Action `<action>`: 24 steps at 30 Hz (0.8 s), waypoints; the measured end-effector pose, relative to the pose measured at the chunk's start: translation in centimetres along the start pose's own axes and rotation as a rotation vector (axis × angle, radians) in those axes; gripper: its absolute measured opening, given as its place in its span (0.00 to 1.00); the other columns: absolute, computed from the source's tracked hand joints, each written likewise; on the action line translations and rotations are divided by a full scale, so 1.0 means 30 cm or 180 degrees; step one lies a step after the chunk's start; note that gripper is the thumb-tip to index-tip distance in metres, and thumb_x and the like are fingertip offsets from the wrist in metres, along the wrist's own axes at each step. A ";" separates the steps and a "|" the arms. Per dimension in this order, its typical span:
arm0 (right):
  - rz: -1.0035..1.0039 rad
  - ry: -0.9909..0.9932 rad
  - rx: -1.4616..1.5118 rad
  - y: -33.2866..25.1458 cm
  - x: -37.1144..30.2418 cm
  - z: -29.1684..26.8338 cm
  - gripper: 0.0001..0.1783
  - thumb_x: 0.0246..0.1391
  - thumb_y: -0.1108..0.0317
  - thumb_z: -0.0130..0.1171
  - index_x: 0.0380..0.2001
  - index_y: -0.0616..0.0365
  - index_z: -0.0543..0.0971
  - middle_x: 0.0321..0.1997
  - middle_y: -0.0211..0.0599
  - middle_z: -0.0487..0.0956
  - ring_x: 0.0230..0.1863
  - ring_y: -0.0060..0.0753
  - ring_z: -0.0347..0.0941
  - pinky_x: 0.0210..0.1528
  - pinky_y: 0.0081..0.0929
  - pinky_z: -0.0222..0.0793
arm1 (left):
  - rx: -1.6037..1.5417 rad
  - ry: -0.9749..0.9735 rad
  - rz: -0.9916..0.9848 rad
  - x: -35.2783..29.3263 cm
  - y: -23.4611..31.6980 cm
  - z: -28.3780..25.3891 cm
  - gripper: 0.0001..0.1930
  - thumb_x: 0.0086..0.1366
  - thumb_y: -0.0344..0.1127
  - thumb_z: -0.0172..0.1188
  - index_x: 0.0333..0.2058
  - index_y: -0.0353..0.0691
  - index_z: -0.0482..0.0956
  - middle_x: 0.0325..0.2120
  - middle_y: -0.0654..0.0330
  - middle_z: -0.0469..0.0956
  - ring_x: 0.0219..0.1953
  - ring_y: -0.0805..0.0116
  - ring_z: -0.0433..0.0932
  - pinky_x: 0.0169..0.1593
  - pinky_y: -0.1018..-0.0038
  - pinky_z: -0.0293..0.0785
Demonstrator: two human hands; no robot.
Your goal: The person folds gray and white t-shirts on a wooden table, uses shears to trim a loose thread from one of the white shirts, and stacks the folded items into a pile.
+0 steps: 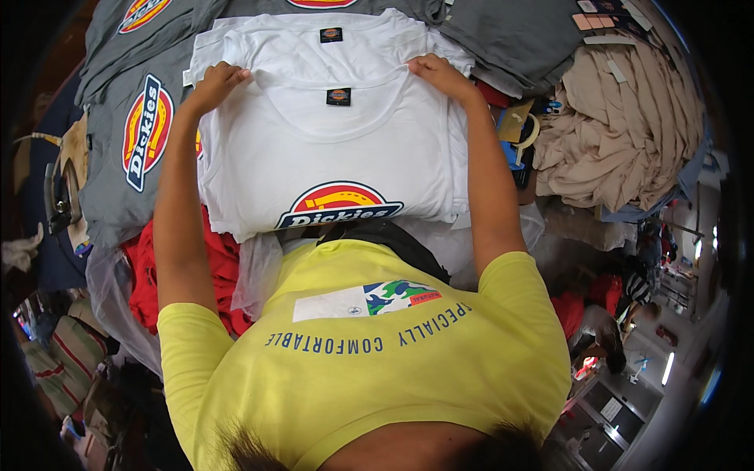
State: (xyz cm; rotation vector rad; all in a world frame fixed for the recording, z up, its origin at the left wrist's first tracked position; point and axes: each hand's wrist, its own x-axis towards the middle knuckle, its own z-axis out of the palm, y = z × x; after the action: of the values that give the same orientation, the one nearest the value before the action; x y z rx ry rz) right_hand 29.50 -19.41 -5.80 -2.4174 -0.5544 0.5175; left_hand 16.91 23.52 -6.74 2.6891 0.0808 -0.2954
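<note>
A white T-shirt (330, 153) with a round red, yellow and blue logo lies flat on top of a stack of white shirts in front of me. My left hand (216, 82) grips its left shoulder near the collar. My right hand (440, 74) pinches its right shoulder. Both arms reach out over the shirt. A small black label sits inside the collar between my hands. Below the shirt I see my own yellow T-shirt (361, 353).
Grey T-shirts (126, 149) with the same logo lie to the left and at the back. Red garments (145, 275) in clear plastic hang at the lower left. A heap of beige cloth (620, 133) lies to the right, next to a tape roll (528, 129).
</note>
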 end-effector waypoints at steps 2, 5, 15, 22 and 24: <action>0.0023 -0.0271 0.0255 -0.008 0.010 -0.020 0.19 0.51 0.49 0.55 0.37 0.51 0.79 0.36 0.33 0.76 0.41 0.33 0.69 0.48 0.27 0.61 | -0.0475 -0.0245 0.0179 0.021 -0.019 0.001 0.22 0.63 0.54 0.48 0.41 0.42 0.77 0.38 0.53 0.74 0.44 0.56 0.71 0.46 0.64 0.64; -0.0160 -0.0340 0.0430 0.000 0.022 -0.028 0.18 0.47 0.55 0.60 0.33 0.59 0.77 0.30 0.33 0.76 0.35 0.27 0.68 0.42 0.22 0.63 | -0.0744 -0.0232 0.0345 0.019 0.010 -0.012 0.19 0.63 0.50 0.50 0.37 0.38 0.76 0.33 0.52 0.75 0.38 0.61 0.73 0.42 0.69 0.66; -0.0207 0.0426 0.1042 -0.192 -0.571 -0.226 0.15 0.42 0.68 0.65 0.29 0.63 0.71 0.25 0.26 0.70 0.28 0.16 0.62 0.31 0.17 0.60 | -0.1465 0.0819 0.0687 -0.548 0.379 -0.241 0.11 0.54 0.22 0.57 0.38 0.31 0.74 0.31 0.60 0.78 0.31 0.77 0.75 0.35 0.82 0.70; -0.1590 0.0472 0.0859 -0.318 -0.889 -0.374 0.12 0.44 0.65 0.61 0.19 0.62 0.72 0.19 0.31 0.71 0.25 0.25 0.65 0.27 0.23 0.55 | -0.2159 0.1164 0.1999 -0.853 0.488 -0.352 0.17 0.52 0.43 0.62 0.25 0.29 0.78 0.18 0.55 0.77 0.17 0.67 0.76 0.18 0.79 0.66; -0.2546 0.0416 0.1200 -0.310 -0.861 -0.384 0.13 0.44 0.64 0.60 0.20 0.63 0.72 0.19 0.31 0.72 0.26 0.26 0.65 0.28 0.25 0.55 | -0.2342 0.0700 0.2581 -0.816 0.451 -0.384 0.17 0.53 0.43 0.61 0.24 0.30 0.78 0.17 0.55 0.77 0.17 0.66 0.76 0.18 0.78 0.66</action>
State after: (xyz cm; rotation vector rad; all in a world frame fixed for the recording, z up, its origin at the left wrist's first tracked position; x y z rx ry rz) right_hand 10.97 -30.75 14.56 -1.6701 -1.1628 0.0968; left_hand -3.35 15.90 14.39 1.8148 -0.6807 0.2453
